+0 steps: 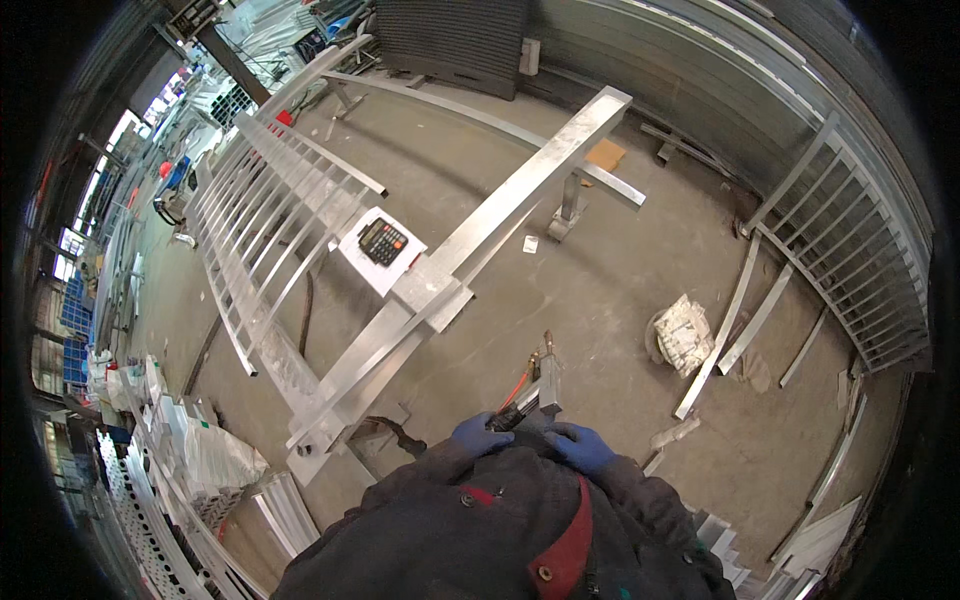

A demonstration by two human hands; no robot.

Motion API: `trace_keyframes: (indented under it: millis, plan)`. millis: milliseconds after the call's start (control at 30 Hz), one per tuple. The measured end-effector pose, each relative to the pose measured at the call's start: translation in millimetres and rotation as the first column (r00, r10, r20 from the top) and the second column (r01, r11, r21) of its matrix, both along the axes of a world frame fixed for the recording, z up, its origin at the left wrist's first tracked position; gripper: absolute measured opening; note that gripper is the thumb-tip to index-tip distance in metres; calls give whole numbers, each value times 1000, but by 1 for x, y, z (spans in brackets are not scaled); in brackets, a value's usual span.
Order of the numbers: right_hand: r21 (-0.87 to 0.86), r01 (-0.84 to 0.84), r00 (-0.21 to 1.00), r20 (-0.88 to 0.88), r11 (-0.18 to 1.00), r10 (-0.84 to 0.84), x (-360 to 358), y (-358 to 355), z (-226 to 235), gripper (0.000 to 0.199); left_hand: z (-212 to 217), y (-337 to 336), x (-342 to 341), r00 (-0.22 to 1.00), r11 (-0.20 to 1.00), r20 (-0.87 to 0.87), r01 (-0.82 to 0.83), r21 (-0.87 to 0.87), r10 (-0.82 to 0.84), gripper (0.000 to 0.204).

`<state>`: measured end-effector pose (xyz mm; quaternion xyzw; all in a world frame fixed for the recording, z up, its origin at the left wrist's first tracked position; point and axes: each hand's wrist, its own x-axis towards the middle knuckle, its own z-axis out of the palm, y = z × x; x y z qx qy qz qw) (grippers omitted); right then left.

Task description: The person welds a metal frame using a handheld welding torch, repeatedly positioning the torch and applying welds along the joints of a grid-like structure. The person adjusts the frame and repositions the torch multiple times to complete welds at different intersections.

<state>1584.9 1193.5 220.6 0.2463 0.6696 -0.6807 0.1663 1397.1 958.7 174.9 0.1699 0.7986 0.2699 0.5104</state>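
My left hand (475, 435), in a blue glove, is low in the middle, close to my jacket. Its fingers are closed around a black grip (508, 415). From there a thin orange-red hose (517, 385) runs up toward brass-coloured fittings (547, 342). My right hand (583, 447), also blue-gloved, rests against the jacket front on the other side, its fingers partly hidden. Between and beyond the hands stands a narrow grey metal piece (549, 385). I cannot tell whether the right hand touches it.
A long metal frame (540, 190) stretches ahead and left, carrying a barred metal panel (270, 200), white paper (358, 268) and a black calculator (383, 242). Rightward are a bundle of whitish material (684, 335), loose metal strips (722, 330) and a leaning barred panel (850, 230).
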Motion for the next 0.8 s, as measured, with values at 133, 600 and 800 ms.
trace_keyframes:
  millis: [133, 600, 800]
  plan:
    - [-26, 67, 997, 41, 997, -66, -29, 94, -17, 44, -52, 86, -45, 975, 992, 183, -124, -11, 124, 82]
    - [-191, 496, 865, 195, 847, -463, -193, 412, 2, 39, -140, 273, -234, 934, 941, 182, -270, -206, 308, 59]
    - [-176, 304, 946, 171, 936, -275, -293, 534, -40, 35, -199, 275, -256, 998, 998, -45, -45, -51, 42, 59]
